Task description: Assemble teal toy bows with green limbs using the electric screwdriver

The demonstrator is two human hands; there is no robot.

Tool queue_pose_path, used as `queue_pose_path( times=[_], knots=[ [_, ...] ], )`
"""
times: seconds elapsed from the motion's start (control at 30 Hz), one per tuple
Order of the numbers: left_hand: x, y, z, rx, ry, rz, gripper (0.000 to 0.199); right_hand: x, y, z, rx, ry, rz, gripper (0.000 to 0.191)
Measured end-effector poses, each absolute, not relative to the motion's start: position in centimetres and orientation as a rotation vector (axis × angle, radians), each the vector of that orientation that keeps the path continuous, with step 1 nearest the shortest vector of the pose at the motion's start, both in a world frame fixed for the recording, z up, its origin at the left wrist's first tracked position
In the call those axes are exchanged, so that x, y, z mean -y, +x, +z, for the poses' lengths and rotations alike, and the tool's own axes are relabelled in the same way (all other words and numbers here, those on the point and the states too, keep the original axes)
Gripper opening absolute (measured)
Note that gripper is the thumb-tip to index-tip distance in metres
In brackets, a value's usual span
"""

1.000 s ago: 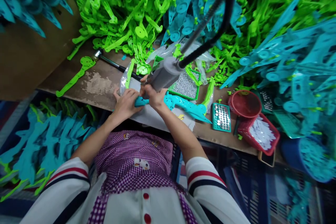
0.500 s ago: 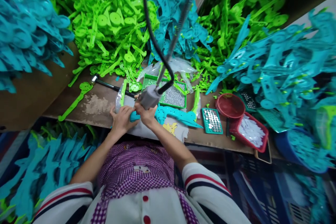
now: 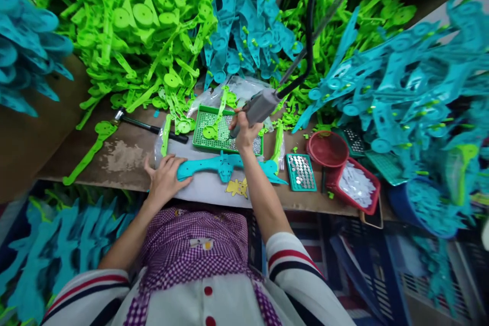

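Note:
My right hand (image 3: 246, 132) is closed around a grey electric screwdriver (image 3: 262, 106) that hangs from a cord and a coiled spring. Its tip points down into the green tray of small screws (image 3: 195, 138). Flat on a light cloth (image 3: 202, 189) with a yellow figure lies a long blue plastic part (image 3: 224, 167). Over the left end of that part rests my left hand (image 3: 168, 173), fingers closed on it and thumb along the near edge. A lime-green arm-shaped piece (image 3: 210, 132) lies across the screw tray. My right forearm hides some of the blue part's right half.
Left of the cloth lie a hammer (image 3: 153, 127) and a green lever piece (image 3: 93, 150). On the right are a small tray of round metal discs (image 3: 301, 172), a red bowl (image 3: 327, 148) and a red basket (image 3: 378, 198) of white pieces. Green parts (image 3: 141, 25) pile high behind.
The screwdriver in my right hand has moved from the left end of the blue part up and right to the screw tray. My left hand stays on the blue part.

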State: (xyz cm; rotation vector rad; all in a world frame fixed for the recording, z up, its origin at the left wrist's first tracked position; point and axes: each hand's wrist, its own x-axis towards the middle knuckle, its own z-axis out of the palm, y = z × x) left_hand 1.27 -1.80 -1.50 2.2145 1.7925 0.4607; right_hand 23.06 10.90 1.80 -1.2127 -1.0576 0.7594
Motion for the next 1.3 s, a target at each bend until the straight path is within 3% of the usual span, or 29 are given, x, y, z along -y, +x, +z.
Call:
queue_pose_path(
  times=[0.67,0.93,1.17,1.3],
  knots=[
    [1.8,1.6,-1.5,-1.818,2.211,0.443,0.04,-11.4,22.7,0.7,1.044,-1.139,0.895,0.051],
    [2.1,-0.7,-1.3,-1.712,2.258,0.457,0.04,-7.9,25.4,4.7,1.032,-1.064,0.782,0.073],
    [0.9,1.4,-0.3,-1.523,2.377,0.321,0.055,-2.1,27.3,5.4,1.08,-1.145,0.815,0.092],
    [-1.0,3.9,-0.6,-1.365,2.376,0.197,0.043,-1.3,28.4,5.0,1.039,-1.205,0.816,0.09]
  ],
)
